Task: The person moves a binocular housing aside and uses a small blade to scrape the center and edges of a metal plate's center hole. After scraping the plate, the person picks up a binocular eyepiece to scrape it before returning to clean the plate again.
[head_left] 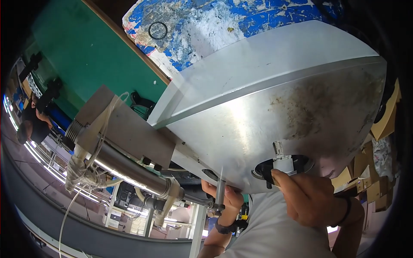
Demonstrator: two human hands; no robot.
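In front of me stands a large brushed-metal housing (215,129) with a curved edge and brown stains on its right side. My right hand (307,198) is closed, its fingertips pinching a small black part (267,171) in the housing's round opening. Right beside those fingertips, a light-coloured block-shaped fitting (284,164) sits across the opening. My left hand (232,201) is bent up under the lower edge, behind an upright metal pin (220,192). Its fingers are curled and partly hidden, so what they grip is unclear.
A metal cylinder (129,165) with clear tubing (105,116) and a rod reaches toward the pin from the left. A black ring (158,30) lies on the worn blue surface (202,30). Cardboard boxes (378,189) are stacked at right. Another person (34,124) is at far left.
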